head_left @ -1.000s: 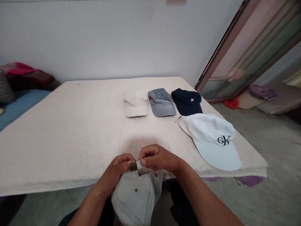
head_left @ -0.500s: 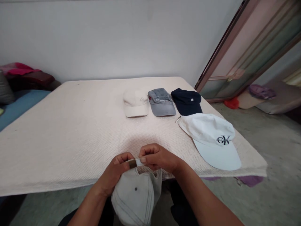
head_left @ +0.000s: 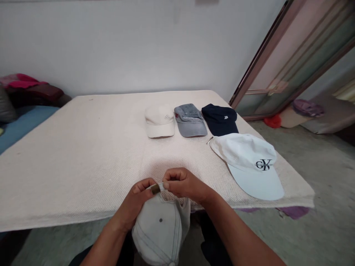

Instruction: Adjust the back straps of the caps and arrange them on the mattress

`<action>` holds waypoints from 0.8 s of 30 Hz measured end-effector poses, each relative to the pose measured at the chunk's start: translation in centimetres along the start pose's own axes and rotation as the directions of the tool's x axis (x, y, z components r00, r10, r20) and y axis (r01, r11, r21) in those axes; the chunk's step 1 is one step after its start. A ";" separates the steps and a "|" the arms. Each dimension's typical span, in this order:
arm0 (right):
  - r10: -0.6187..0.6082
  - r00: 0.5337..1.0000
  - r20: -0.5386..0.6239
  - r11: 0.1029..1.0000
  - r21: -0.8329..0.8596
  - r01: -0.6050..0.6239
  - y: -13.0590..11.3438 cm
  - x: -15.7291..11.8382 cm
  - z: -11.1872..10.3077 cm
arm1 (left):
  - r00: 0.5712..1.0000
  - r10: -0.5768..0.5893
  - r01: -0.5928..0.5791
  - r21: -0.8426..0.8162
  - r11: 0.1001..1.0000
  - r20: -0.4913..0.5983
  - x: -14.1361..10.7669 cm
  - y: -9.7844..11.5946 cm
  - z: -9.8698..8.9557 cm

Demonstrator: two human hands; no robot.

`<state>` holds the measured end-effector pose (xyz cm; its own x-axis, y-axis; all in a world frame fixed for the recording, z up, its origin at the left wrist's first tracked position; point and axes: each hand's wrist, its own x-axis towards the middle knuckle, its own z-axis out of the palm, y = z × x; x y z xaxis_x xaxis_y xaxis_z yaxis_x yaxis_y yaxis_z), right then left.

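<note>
At the middle of the table's (head_left: 83, 155) near edge, the left hand (head_left: 135, 199) pinches the back strap of a cap between thumb and fingers. The brass-coloured buckle (head_left: 155, 189) sits right at that thumb's tip. The grey-white cap (head_left: 156, 229) hangs from the two-handed hold, just in front of the near edge and partly below it, its rear opening turned toward the table. Beyond the hands, toward the far edge, lies a beige cap (head_left: 159, 120). The strap (head_left: 162, 186) runs from the buckle to the right hand (head_left: 184, 183), whose thumb and bent index finger nip it. The step in hand looks to be working this strap at its buckle; whether its end passes through, I cannot tell. The next move seems to call for a steady left pinch while the right fingertips guide the strap. Further right, a grey-blue cap (head_left: 190, 120) and a navy cap (head_left: 219, 120) complete the row, and a white cap (head_left: 245, 159) lies toward the near right corner.
</note>
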<state>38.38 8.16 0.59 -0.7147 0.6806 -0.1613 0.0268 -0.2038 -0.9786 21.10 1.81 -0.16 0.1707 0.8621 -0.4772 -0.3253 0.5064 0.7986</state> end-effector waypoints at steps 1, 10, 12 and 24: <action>-0.033 0.998 -0.058 0.996 -0.087 0.028 0.0 0.1 0.1 | 1.000 0.008 -0.008 0.005 1.000 -0.009 0.1 0.0 0.0; 0.035 0.996 0.087 0.986 0.158 -0.049 0.2 0.1 0.0 | 1.000 0.025 -0.025 -0.006 1.000 -0.001 0.1 -0.2 -0.2; 0.037 0.991 0.125 0.982 0.181 -0.059 0.2 0.0 -0.1 | 0.999 0.030 -0.029 -0.032 0.999 0.014 0.0 -0.2 -0.2; 0.038 0.996 0.083 0.981 0.186 -0.053 0.1 0.0 0.0 | 0.998 0.031 -0.023 -0.128 0.991 0.057 0.1 -0.6 -0.7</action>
<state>38.41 8.15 0.49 -0.7684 0.6119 -0.1875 -0.0658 -0.3670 -0.9279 20.66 1.52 -0.96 0.2136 0.8768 -0.4308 -0.4457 0.4799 0.7557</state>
